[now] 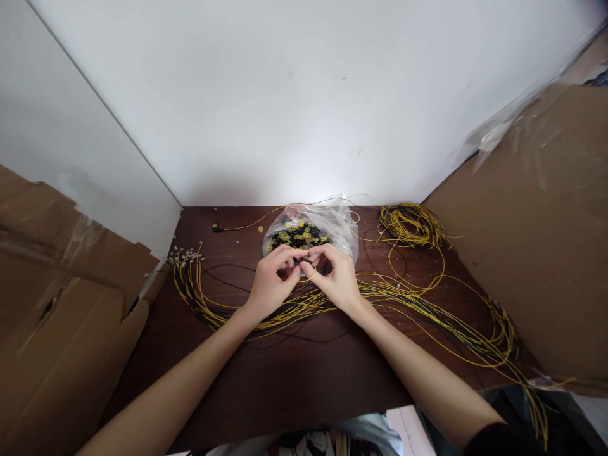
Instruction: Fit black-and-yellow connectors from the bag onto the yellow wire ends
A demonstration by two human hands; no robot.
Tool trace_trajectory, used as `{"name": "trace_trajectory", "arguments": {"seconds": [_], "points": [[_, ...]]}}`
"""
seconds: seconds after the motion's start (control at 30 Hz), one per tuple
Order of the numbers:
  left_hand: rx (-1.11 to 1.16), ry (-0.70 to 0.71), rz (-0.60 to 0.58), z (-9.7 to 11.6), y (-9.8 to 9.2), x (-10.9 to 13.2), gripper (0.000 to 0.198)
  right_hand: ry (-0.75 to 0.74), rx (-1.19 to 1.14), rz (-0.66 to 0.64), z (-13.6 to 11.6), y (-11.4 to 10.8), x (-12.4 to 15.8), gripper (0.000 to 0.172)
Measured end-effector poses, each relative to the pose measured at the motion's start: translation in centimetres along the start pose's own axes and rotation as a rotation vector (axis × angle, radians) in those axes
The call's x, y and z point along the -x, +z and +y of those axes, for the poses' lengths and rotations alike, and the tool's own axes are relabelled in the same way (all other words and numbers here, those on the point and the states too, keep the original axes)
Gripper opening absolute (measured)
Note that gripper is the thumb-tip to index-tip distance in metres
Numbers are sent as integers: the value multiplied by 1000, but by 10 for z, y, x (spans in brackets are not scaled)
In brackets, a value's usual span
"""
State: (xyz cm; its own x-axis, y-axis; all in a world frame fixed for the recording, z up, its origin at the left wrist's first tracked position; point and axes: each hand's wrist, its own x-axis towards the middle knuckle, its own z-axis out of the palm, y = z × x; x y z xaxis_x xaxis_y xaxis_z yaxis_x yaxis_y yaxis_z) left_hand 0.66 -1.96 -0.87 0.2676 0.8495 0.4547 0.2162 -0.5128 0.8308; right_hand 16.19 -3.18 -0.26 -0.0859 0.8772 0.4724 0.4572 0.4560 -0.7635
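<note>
My dark brown desk (327, 373) holds long yellow and black wires (408, 296). Behind them sits a clear plastic bag (349, 244) of black and yellow bits (295, 237). My left fingers (281, 254) and right fingers (329, 254) pinch a small black piece (303, 260) in front of the bag.

Black right sleeve (506, 439), bare hands (270, 277)

The dark brown worktop (327, 373) carries a long bundle of yellow and black wires (394, 290), white-tipped at left, drooping over the right-hand edge. Behind it sit a clear plastic bag (349, 244) of small parts (297, 236), a wire coil (411, 227) and, leftward, a small black piece (217, 228).
</note>
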Motion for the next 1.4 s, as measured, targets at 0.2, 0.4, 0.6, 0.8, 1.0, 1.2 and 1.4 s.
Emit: {"name": "trace_trajectory", "arguments": {"seconds": [0.2, 0.4, 0.6, 0.8, 1.0, 1.2, 1.4], "points": [[83, -64, -30, 0, 1, 0, 39, -40, 35, 43, 1, -3, -1, 17], [283, -116, -24, -2, -4, -3, 58, -92, 109, 52, 2, -4, -2, 19], [627, -85, -122, -3, -9, -8, 52, -137, 194, 31, 3, -7, -2, 20], [561, -220, 51, -1, -6, -9, 22, -181, 230, -4, 4, -7, -1, 24], [264, -153, 40, 2, 0, -3, 28, -224, 244, -60, 2, -5, 0, 17], [199, -209, 34, 0, -1, -1, 24, -223, 241, -68, 3, -1, 2, 7], [143, -205, 26, -5, -1, 0, 26, -193, 240, -66, 4, -2, 1, 8]]}}
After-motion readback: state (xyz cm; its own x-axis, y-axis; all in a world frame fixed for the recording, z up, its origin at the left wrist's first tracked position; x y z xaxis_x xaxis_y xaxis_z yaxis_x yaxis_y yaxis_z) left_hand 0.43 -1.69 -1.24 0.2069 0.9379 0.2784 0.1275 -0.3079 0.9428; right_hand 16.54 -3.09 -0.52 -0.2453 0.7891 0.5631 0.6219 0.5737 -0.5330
